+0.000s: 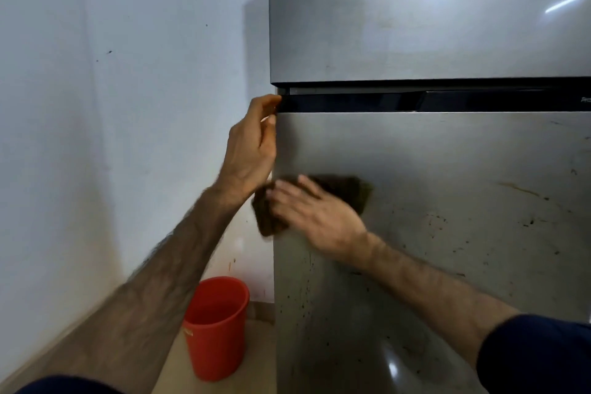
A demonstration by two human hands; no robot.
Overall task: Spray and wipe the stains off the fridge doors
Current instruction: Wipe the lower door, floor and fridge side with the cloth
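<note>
A steel fridge fills the right side, with an upper door [415, 16] and a lower door [447, 233] split by a dark handle strip. The lower door carries brown streaks and several dark specks [524, 192]. My right hand [316, 214] presses a dark brown cloth [348, 189] flat against the lower door near its left edge, fingers straight; the hand is blurred. My left hand [252, 144] grips the lower door's top left corner, fingers curled round the edge. No spray bottle is in view.
A red bucket [217, 326] stands on the tan floor just left of the fridge's base. A pale wall [112, 105] runs close along the left side, leaving a narrow gap beside the fridge.
</note>
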